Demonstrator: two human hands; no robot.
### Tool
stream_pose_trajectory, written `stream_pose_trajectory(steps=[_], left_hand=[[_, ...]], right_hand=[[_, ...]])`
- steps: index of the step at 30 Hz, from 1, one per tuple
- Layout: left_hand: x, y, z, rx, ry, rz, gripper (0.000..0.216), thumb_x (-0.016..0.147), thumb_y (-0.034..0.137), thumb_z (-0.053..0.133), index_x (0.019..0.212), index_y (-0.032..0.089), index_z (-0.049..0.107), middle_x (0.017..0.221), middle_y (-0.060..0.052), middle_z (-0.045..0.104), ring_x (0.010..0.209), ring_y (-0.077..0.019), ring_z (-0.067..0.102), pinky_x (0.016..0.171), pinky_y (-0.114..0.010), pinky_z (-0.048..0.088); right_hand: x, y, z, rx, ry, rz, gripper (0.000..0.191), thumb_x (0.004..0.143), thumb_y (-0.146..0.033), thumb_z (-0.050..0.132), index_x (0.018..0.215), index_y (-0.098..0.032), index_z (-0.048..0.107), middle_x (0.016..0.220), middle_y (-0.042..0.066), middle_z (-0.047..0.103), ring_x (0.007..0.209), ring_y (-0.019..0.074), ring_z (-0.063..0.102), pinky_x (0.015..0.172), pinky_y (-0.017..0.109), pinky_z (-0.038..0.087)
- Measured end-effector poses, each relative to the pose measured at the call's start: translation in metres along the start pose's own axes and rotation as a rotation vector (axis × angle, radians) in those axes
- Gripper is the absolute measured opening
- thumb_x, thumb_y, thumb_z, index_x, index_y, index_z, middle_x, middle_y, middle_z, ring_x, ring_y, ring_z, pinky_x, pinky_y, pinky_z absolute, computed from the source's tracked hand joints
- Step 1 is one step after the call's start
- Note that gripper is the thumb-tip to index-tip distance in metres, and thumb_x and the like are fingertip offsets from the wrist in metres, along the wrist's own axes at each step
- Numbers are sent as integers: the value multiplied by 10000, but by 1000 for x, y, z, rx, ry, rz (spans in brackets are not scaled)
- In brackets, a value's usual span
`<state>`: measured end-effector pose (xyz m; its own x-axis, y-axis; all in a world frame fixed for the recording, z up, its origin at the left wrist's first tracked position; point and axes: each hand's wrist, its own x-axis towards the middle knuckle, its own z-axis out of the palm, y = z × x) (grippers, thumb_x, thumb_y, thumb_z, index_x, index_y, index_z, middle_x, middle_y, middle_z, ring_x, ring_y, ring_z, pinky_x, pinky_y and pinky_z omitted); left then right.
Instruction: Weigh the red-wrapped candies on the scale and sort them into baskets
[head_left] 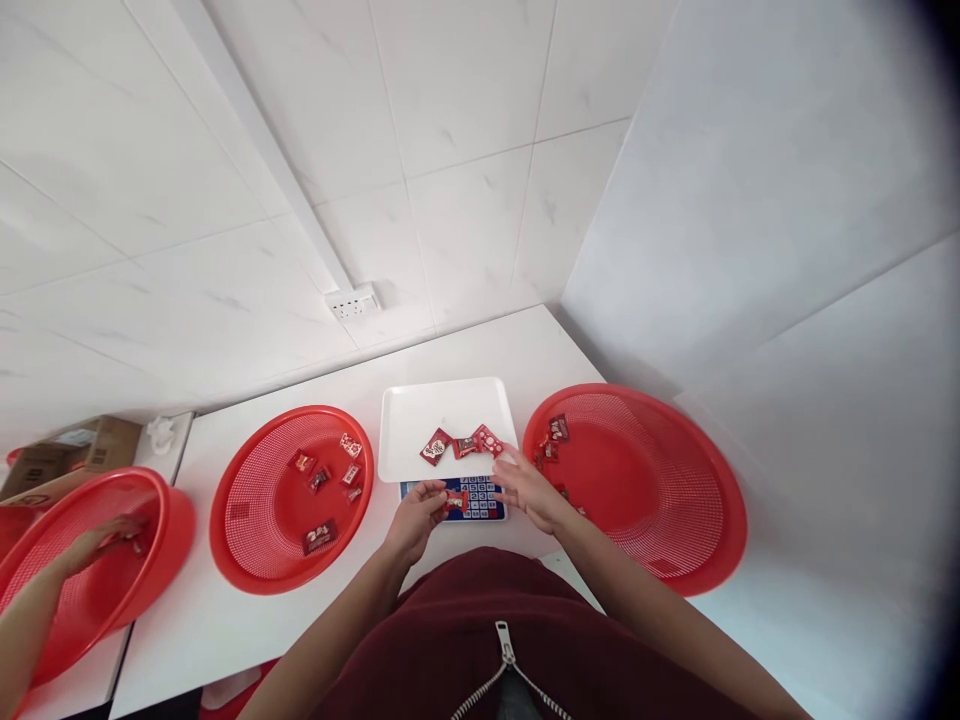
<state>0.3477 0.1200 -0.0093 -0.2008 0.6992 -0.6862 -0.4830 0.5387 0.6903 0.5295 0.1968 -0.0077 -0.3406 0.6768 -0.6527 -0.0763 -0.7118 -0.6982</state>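
Note:
My left hand (418,518) pinches a small red candy packet (456,500) over the keypad (480,497) of a weighing scale. My right hand (526,490) is empty, its fingers apart, near the front right corner of a white tray (405,415) that sits on the scale. On the tray lie a dark red packet (436,447), a small red and brown packet (466,446) and a red packet with pale spots (489,441). The fingertips of my right hand are close to the spotted packet; I cannot tell whether they touch it.
A red basket (724,490) with several packets stands right of the tray. Another red basket (244,455) with several packets stands left. Farther left, another person's hand (105,540) reaches into a tilted red basket (176,520). Behind it is a cardboard box (116,445). A wall socket (352,303) is above the table.

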Motion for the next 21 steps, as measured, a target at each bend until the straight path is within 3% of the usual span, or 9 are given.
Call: stream_pose_trajectory(steps=[3, 6, 10, 14, 17, 21], left_hand=[[-3, -4, 4, 24, -39, -8, 236, 634, 183, 718, 806, 154, 558, 734, -6, 614, 633, -87, 576, 621, -223, 429], [-6, -7, 10, 57, -106, 13, 280, 608, 224, 743, 805, 153, 558, 722, -5, 615, 637, -95, 574, 636, -235, 427], [-10, -11, 15, 101, -144, 34, 335, 589, 280, 761, 825, 150, 561, 742, -14, 619, 672, -111, 580, 666, -252, 427], [-12, -14, 13, 137, -85, -23, 403, 621, 308, 742, 935, 172, 529, 801, -19, 620, 649, -95, 569, 655, -251, 429], [-14, -14, 9, 165, -97, -82, 397, 652, 331, 712, 958, 176, 512, 857, -36, 627, 649, -89, 568, 655, -248, 431], [-15, -11, 4, 203, -117, -109, 370, 646, 347, 704, 923, 176, 527, 852, -37, 628, 661, -93, 570, 654, -243, 425]], right_hand=[[-7, 15, 3, -167, -139, 15, 459, 713, -363, 680, 1133, -228, 552, 1133, 97, 588, 965, 180, 592, 719, 279, 503], [-11, 26, 9, -304, -291, 4, 332, 705, -381, 675, 957, -172, 620, 824, 51, 662, 699, 137, 620, 573, 239, 482], [-8, 32, 10, -364, -263, -65, 225, 679, -339, 691, 787, -157, 614, 582, -16, 620, 520, 98, 560, 479, 200, 419], [1, 26, 9, -200, -127, -77, 231, 712, -305, 661, 888, -163, 613, 669, -5, 646, 582, 104, 586, 531, 213, 454], [6, 20, 11, -75, -24, -45, 404, 732, -281, 641, 1116, -206, 541, 836, 19, 660, 673, 120, 622, 609, 241, 493], [7, 20, 7, -114, -10, -73, 502, 731, -257, 633, 1210, -239, 485, 858, 26, 655, 717, 153, 636, 648, 283, 505]])
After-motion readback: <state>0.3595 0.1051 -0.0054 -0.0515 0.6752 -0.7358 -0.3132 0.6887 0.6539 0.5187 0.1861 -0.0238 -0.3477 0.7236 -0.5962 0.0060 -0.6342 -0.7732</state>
